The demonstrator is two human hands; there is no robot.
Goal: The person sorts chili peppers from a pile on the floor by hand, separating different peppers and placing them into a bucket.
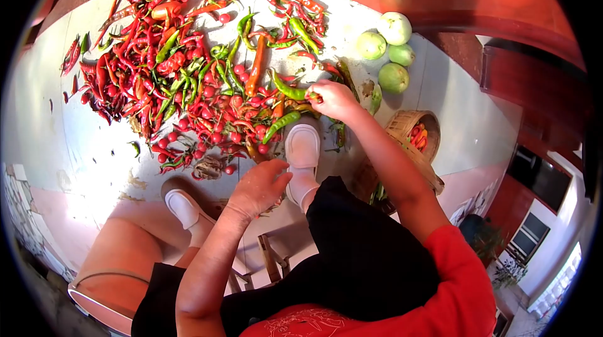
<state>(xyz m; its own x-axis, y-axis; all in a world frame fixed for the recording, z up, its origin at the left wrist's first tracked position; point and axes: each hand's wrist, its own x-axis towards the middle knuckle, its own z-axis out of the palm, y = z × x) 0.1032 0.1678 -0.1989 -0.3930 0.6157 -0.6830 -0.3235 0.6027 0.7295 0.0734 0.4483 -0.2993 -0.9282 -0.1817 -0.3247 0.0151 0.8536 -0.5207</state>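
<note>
My right hand point(333, 99) is closed on the stem end of a green pepper point(287, 87), which points up and left over the pile. Lower down, my left hand point(259, 187) hangs over the near edge of the peppers, close to my shoe; its fingers are partly bent and what lies between them, if anything, is hidden. Red and green peppers point(169, 54) are heaped across the pale floor. Small round red ones point(207, 113) lie among them, nearest to my hands. Another green pepper point(281, 126) lies just below the held one.
Several round green vegetables point(394, 78) sit at the upper right. A wicker basket point(402, 125) with red and orange peppers inside stands right of my right forearm. My shoes point(303, 146) are at the near edge of the pile. An orange-brown container point(116, 261) is at the lower left.
</note>
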